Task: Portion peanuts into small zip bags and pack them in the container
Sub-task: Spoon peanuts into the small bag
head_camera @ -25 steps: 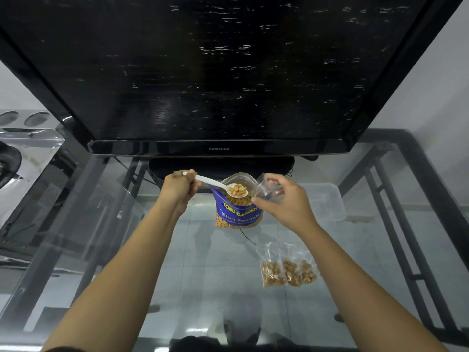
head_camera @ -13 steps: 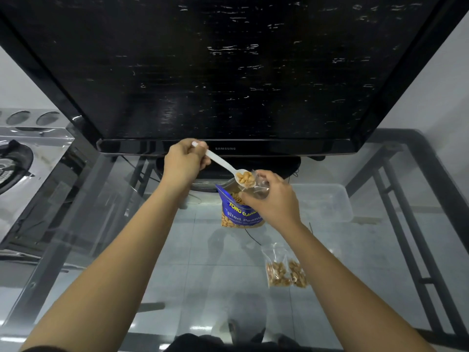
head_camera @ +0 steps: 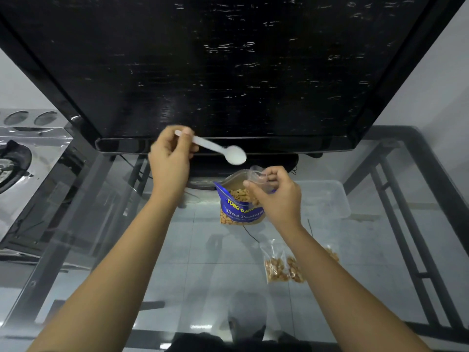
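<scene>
**Spoon's empty, small bag needs more**

Nearest me on the glass bench [head_camera: 106, 250]: filled bags [head_camera: 279, 265], peanuts inside, lying flat under my right forearm. At least two, maybe a third hidden behind the arm, can't tell.

Next out, right hand [head_camera: 276, 196] is pinched closed on the mouth of a clear zip bag [head_camera: 257, 175], held just over the open peanut pouch [head_camera: 241, 207]. Pouch stands upright, top gaping, nuts visible. Can't tell how many nuts are in the zip bag, my fingers cover it.

Left hand [head_camera: 168, 158] is closed round the handle of the white spoon [head_camera: 223, 152]. Bowl is up, left of the zip bag, turned over and apparently empty.

Container [head_camera: 330, 199] sits to the right of the pouch, farther back, looks empty. TV [head_camera: 228, 59] is beyond everything.

To do it well, imo: keep the zip bag mouth wide and over the pouch so strays fall back in. Dip straight down, level scoop, no heaping, tip slow.

Vs 0.5 s ago: spoon was loaded and right at the bag mouth. Now it's empty and lifted away up-left, so that scoop prob went in.
</scene>
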{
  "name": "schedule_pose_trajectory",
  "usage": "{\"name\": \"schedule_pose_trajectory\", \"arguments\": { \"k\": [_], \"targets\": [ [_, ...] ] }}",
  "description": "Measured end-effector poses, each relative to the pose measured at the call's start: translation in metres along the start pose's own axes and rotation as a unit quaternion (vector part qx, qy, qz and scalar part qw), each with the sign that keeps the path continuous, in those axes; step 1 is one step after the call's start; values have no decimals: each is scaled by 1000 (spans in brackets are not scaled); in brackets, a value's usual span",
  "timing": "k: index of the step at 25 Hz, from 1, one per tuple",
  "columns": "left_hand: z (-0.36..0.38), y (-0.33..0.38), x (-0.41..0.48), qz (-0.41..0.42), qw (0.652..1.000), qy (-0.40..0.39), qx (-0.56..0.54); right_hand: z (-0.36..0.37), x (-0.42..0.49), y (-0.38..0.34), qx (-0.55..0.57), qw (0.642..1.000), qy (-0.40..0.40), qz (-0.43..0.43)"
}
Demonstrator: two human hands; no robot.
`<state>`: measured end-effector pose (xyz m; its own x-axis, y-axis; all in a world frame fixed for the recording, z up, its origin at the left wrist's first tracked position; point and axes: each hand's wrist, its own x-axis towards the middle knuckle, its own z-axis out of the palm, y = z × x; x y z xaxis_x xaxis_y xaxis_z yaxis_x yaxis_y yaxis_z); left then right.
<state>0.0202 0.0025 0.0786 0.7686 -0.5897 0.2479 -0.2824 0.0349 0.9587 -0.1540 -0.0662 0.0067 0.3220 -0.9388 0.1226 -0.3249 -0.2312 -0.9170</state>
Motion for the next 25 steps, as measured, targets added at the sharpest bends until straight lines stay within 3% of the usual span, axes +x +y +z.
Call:
{"name": "schedule_pose_trajectory", "arguments": {
  "k": [4,7,9,11,12,14,16,17,22,25],
  "targets": [
    [20,-50,-18,-130,973,-109,156,-11,-8,4,12,1000,-13,-3],
    [24,-59,-29,-144,951,-122,246,-17,-17,7,46,999,-12,9],
    [21,-60,-37,-140,944,-90,284,-20,-25,11,47,999,-12,18],
    [16,-58,-58,-110,966,-28,233,-20,-34,19,52,998,-14,27],
    [13,-60,-76,-81,979,-34,185,-19,-39,24,53,998,-15,33],
    [7,-68,-117,-77,978,-157,115,-14,-52,34,55,997,-25,45],
    [6,-81,-149,-157,943,-285,67,-5,-65,45,41,997,-47,54],
    [7,-88,-159,-187,932,-306,49,0,-69,51,26,996,-61,66],
    [15,-117,-172,-310,912,-264,44,7,-73,72,37,959,-175,219],
    [16,-132,-179,-358,888,-280,73,4,-74,88,-66,963,-187,181]
  ]
}}
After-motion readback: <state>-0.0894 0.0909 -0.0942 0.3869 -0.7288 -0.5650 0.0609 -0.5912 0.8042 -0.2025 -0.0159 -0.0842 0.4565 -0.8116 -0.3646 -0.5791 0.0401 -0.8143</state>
